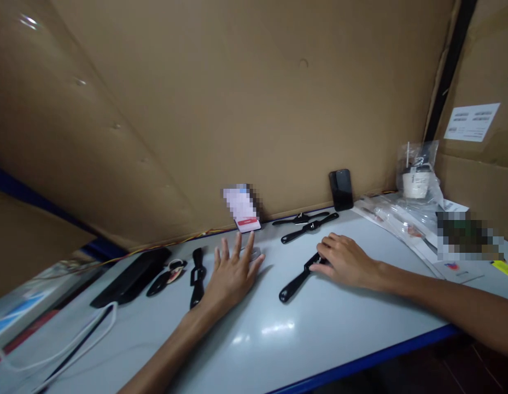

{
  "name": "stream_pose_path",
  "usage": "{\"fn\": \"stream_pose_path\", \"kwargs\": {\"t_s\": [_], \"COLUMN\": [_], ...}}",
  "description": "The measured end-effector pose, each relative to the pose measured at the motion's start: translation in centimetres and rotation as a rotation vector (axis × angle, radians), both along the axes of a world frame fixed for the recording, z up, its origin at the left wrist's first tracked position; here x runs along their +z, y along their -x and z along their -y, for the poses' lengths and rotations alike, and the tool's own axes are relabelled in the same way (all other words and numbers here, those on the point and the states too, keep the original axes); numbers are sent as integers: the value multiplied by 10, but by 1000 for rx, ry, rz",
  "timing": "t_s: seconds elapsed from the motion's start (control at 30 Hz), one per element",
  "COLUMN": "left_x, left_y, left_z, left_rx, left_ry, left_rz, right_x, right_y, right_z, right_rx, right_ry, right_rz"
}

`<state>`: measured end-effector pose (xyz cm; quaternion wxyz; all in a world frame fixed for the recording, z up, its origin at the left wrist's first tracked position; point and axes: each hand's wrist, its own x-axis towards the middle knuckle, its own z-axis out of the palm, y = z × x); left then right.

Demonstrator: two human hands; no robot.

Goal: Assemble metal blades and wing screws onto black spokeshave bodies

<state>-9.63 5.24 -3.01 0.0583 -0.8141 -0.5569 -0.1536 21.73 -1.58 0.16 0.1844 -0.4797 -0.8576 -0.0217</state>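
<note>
On the grey table, my left hand is spread with its fingers apart, above a small clear item and just right of a black strap-like piece. My right hand has its fingers curled around the upper end of another black piece, whose rounded end points toward the lower left. Behind it lie two more black pieces, close together near the back edge.
A lit phone and a dark phone lean on the cardboard wall. At left are a black case, keys and a white cable. Plastic bags and a bagged cup stand at right.
</note>
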Motion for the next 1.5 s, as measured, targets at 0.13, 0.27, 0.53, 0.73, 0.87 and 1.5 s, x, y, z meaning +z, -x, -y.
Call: {"fn": "stream_pose_path", "kwargs": {"t_s": [0.13, 0.27, 0.53, 0.73, 0.87, 1.5], "left_x": [23, 31, 23, 28, 27, 27], "left_y": [-42, -69, -65, -62, -60, -61], "left_z": [43, 74, 67, 62, 59, 60], "left_rx": [-364, -668, -616, -639, -618, -702], "left_ry": [50, 234, 237, 349, 426, 354], "left_rz": [206, 214, 332, 439, 506, 468], "right_x": [-5, -6, -3, -8, -7, -4], "right_y": [16, 15, 3, 7, 10, 5], "right_z": [13, 10, -1, -2, -5, -5], "right_rx": [2, 74, 124, 99, 20, 133], "right_ry": [-6, 140, 319, 297, 350, 265], "right_rz": [-21, -160, -315, -337, -391, -162]}}
